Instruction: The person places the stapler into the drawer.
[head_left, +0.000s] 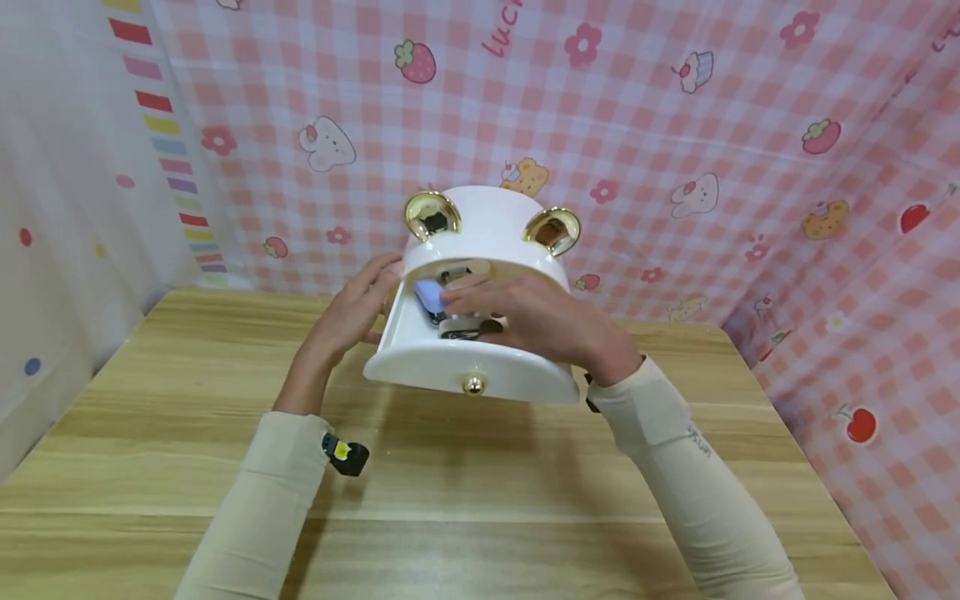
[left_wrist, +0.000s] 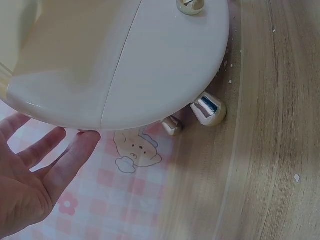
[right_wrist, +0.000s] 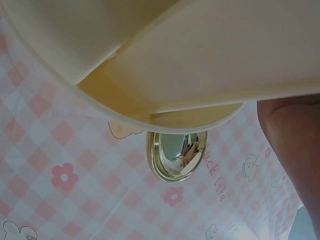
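Observation:
A white rounded storage box (head_left: 491, 208) with two gold ears stands on the table, its drawer (head_left: 420, 360) pulled out by a gold knob side facing front. My left hand (head_left: 358, 304) touches the box's left side with fairly straight fingers, which also show in the left wrist view. My right hand (head_left: 536, 321) reaches into the drawer from the right, over its contents. Inside lie a lavender-blue object (head_left: 430, 295) near the right fingertips and a black-and-white object (head_left: 460, 329) below them. Whether the right fingers grip anything is hidden.
Shiny gold feet (left_wrist: 209, 110) support the box on the wood-grain table (head_left: 450, 517). Behind hangs a pink checked cloth (head_left: 315, 75) with printed figures. In the right wrist view, a gold ear (right_wrist: 177, 155) shows beside the box's opening.

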